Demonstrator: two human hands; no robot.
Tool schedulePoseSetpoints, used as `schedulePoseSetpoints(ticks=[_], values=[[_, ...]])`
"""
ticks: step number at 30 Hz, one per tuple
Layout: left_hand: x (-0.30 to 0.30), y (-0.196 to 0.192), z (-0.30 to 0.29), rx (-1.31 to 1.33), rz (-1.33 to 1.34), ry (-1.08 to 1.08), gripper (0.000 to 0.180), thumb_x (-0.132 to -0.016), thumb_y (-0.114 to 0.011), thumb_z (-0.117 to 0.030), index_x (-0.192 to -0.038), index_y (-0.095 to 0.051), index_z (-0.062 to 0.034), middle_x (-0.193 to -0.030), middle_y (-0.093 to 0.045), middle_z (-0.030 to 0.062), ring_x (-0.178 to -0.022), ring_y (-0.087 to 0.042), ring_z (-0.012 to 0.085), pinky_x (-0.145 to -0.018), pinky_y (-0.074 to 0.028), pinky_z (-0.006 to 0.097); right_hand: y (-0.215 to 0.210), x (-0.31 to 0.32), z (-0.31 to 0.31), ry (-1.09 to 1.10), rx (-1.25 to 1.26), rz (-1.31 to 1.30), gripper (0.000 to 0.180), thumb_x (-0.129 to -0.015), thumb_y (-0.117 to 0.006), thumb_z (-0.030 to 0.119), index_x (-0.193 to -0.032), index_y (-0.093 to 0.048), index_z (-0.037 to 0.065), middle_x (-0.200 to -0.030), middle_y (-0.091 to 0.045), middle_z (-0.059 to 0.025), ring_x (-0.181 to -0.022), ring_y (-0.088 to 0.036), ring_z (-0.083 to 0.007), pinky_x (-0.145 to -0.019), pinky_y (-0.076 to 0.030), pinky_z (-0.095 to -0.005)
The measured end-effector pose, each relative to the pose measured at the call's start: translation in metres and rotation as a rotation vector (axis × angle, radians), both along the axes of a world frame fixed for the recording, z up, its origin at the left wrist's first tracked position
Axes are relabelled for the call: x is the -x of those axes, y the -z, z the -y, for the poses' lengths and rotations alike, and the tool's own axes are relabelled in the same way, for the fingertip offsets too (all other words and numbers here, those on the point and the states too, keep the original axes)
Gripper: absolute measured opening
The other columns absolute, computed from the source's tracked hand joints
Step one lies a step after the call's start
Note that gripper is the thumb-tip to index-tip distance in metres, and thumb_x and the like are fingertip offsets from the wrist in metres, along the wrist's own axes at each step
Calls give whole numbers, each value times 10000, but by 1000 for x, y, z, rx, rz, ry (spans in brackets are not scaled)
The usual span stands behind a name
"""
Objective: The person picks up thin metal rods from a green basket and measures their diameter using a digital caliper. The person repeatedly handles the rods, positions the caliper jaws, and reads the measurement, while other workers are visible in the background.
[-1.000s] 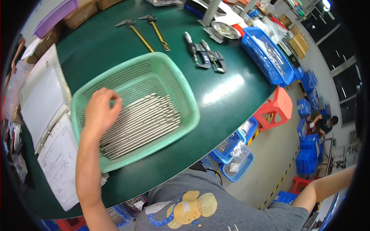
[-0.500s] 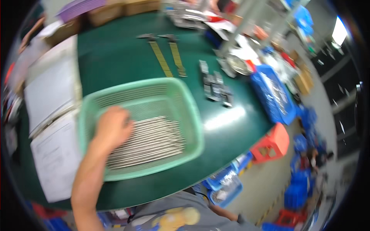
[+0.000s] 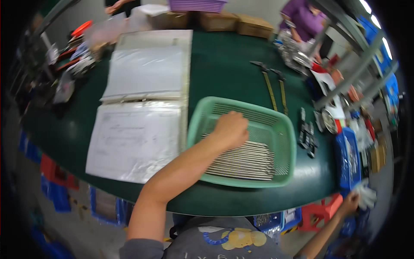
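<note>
A light green plastic basket (image 3: 291,149) sits on the dark green table with a layer of thin metal rods (image 3: 246,162) lying side by side in it. My left hand (image 3: 232,129) is inside the basket, above the far part of the rods, its fingers curled closed. What those fingers hold, if anything, is hidden. Off the table's right edge, my right hand (image 3: 351,202) grips a whitish glove (image 3: 365,195). Two calipers (image 3: 269,88) lie beyond the basket, and several small dark metal pieces (image 3: 307,134) lie to its right.
An open binder with printed sheets (image 3: 136,138) lies left of the basket. Cardboard boxes (image 3: 254,26) and a purple basket (image 3: 196,5) stand at the back. A blue tray (image 3: 348,157) is at the right edge, above a red stool (image 3: 317,213). A person in purple (image 3: 302,19) is across the table.
The view has swung left, so the basket now appears farther right. My left hand stays in the basket, over the rods. My right hand has come into view with the glove.
</note>
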State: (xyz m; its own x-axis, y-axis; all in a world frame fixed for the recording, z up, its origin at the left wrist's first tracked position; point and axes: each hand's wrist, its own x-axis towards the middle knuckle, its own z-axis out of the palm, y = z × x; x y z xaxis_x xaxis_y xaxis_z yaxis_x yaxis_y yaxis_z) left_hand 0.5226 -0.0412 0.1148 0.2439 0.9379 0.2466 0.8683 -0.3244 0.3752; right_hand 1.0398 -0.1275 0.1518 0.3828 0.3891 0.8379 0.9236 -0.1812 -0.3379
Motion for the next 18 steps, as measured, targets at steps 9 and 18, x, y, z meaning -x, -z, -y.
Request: schedulePoseSetpoints(ticks=[9,18], values=[[10,-40,-12,922,1720,395,924,-789,-56,-674,-1212,-371,84,-1129,-490,253,-1058,-492,325,-878,-409,407,38,158,-85,-249,591,78,209,-686,-639,283,-741,-626,82,-783,-610,-96,-721,-591,-273,-646,-458,-359],[4,-46,-11,853,1865,442,694,-859,-216,-531,-915,-592,50,-1017,-559,224,-1044,-467,306,-927,-325,361,70,102,-111,-202,641,-77,439,-682,-630,283,-1047,-517,67,-992,-548,-160,-924,-542,-304,-753,-443,-389]])
